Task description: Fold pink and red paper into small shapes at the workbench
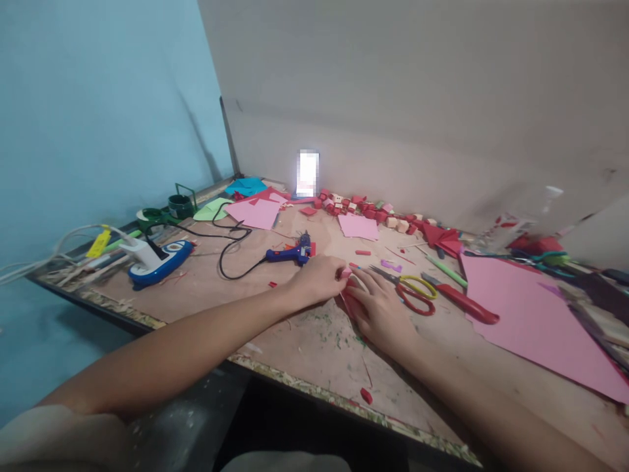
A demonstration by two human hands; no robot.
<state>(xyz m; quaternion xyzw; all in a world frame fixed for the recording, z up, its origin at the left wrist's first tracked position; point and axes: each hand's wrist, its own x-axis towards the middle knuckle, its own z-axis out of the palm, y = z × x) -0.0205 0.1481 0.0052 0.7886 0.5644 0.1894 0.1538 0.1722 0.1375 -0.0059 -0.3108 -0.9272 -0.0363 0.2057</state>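
My left hand is closed in a pinch on a small pink paper piece over the middle of the table. Close beside it, my right hand bends its fingers over a red paper piece, with its thumb mostly hidden. Both hands nearly meet at the fingertips. A blue glue gun lies just beyond my left hand, its nozzle end on a bit of red. To the right of my right hand are scissors with yellow and red handles, and a red-handled cutter.
A large pink sheet covers the table's right side. Small red and wooden blocks line the wall by a lit phone. A blue power strip sits at left, with a black cord crossing toward the glue gun.
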